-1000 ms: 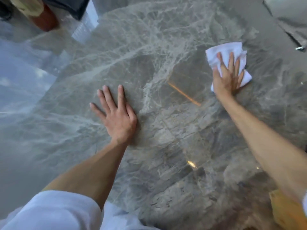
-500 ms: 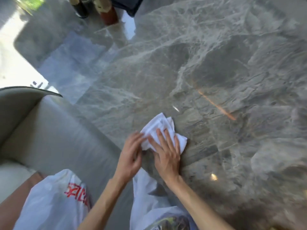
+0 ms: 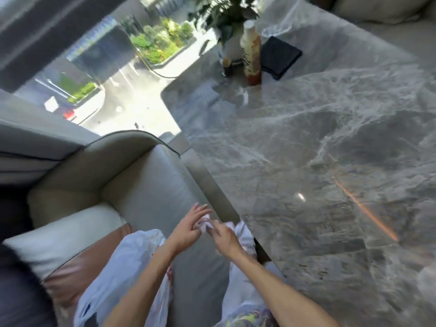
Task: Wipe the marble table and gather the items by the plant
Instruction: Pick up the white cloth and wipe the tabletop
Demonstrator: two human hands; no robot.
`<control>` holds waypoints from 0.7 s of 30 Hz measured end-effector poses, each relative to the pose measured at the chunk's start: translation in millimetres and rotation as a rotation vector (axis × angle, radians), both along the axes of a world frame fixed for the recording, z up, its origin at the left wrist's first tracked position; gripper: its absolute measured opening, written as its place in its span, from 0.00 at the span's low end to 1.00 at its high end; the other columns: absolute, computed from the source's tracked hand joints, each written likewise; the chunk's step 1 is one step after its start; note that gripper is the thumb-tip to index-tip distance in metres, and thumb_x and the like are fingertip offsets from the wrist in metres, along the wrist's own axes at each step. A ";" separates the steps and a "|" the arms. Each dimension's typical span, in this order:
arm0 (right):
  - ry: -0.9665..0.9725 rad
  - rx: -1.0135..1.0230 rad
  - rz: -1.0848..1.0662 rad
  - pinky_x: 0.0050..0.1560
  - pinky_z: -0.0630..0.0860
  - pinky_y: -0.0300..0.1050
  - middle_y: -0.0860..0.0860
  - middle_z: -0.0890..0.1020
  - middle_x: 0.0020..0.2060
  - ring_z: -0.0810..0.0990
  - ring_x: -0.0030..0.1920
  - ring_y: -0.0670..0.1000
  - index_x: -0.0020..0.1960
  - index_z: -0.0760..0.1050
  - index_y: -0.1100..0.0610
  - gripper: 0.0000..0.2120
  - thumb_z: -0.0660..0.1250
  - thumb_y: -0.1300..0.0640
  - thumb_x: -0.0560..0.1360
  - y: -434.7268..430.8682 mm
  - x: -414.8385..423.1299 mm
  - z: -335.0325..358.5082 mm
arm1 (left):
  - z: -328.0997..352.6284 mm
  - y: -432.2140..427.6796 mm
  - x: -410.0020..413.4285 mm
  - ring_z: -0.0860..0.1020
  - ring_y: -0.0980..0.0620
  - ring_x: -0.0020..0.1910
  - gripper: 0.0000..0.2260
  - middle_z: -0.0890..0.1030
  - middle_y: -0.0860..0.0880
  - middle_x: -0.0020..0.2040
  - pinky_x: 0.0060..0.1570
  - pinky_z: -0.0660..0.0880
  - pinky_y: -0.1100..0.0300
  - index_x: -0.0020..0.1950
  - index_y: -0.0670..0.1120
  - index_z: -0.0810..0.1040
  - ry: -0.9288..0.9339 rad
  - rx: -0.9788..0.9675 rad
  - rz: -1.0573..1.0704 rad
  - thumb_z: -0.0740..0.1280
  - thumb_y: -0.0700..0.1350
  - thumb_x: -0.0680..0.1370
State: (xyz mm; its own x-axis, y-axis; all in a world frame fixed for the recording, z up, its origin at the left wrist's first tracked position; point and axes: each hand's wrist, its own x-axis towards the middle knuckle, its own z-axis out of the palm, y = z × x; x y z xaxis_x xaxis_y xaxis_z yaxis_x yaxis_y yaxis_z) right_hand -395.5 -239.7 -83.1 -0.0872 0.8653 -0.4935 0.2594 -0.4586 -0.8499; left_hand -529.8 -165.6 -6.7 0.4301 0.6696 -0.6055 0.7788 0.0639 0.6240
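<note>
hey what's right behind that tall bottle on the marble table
Behind the tall bottle stands the potted plant; its pot is mostly hidden by the bottle. A dark folded cloth lies beside it.

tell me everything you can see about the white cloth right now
The white cloth is a small, thin piece that could be fabric or paper, crumpled into a wad rather than spread flat. It sits off the marble table, just beyond its near edge, above the person's lap. The left hand and right hand both pinch it between their fingertips, hiding most of it; only a few creased white folds show. Motion blur hides finer detail.
</note>
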 end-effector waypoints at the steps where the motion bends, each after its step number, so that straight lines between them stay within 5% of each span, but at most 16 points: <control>1: 0.211 -0.125 0.013 0.57 0.72 0.48 0.52 0.82 0.56 0.79 0.57 0.51 0.64 0.78 0.55 0.21 0.63 0.44 0.78 7.5 0.3 18.0 | 17.2 11.0 -3.4 0.58 0.52 0.76 0.26 0.70 0.50 0.71 0.74 0.56 0.56 0.67 0.49 0.74 0.009 -0.062 0.034 0.61 0.44 0.68; 5: 0.945 -0.490 -0.131 0.63 0.73 0.45 0.59 0.78 0.62 0.78 0.59 0.53 0.68 0.75 0.61 0.31 0.68 0.40 0.74 21.2 44.2 80.4 | 92.7 42.4 9.3 0.77 0.49 0.62 0.17 0.82 0.49 0.60 0.58 0.71 0.61 0.60 0.48 0.81 -0.105 -0.332 0.232 0.64 0.52 0.74; 8: 1.256 -0.562 -0.205 0.72 0.67 0.51 0.60 0.70 0.72 0.70 0.72 0.57 0.75 0.66 0.60 0.35 0.54 0.35 0.79 14.8 96.2 128.7 | 133.1 54.1 33.0 0.79 0.52 0.58 0.17 0.81 0.47 0.61 0.56 0.73 0.59 0.64 0.49 0.78 -0.207 -0.450 0.147 0.63 0.53 0.77; 10: 1.312 -0.503 -0.192 0.76 0.61 0.53 0.61 0.64 0.75 0.61 0.77 0.59 0.78 0.58 0.59 0.43 0.47 0.29 0.77 9.9 126.2 165.1 | 153.4 59.6 56.9 0.79 0.52 0.57 0.15 0.81 0.47 0.60 0.53 0.76 0.60 0.66 0.49 0.77 -0.271 -0.517 0.084 0.65 0.47 0.79; 14: 1.288 -0.350 -0.294 0.78 0.56 0.54 0.64 0.65 0.74 0.62 0.76 0.61 0.76 0.60 0.63 0.48 0.43 0.26 0.75 -1.4 172.7 215.8 | 177.3 72.1 112.1 0.79 0.44 0.57 0.16 0.81 0.39 0.59 0.61 0.74 0.48 0.64 0.43 0.77 -0.398 -0.519 0.021 0.69 0.39 0.76; 17: 1.136 -0.218 -0.442 0.79 0.46 0.58 0.64 0.60 0.76 0.57 0.78 0.61 0.78 0.56 0.62 0.40 0.44 0.32 0.80 -3.8 200.7 230.0 | 187.8 88.5 150.6 0.81 0.45 0.49 0.16 0.81 0.39 0.53 0.52 0.78 0.51 0.59 0.41 0.78 -0.482 -0.464 0.037 0.73 0.39 0.72; 21: 0.911 -0.115 -0.540 0.76 0.54 0.66 0.61 0.69 0.73 0.66 0.74 0.60 0.75 0.65 0.56 0.27 0.52 0.41 0.82 1.5 230.9 233.7 | 194.2 121.0 191.6 0.77 0.46 0.44 0.26 0.80 0.44 0.44 0.43 0.73 0.52 0.51 0.37 0.73 -0.497 -0.273 -0.064 0.79 0.50 0.64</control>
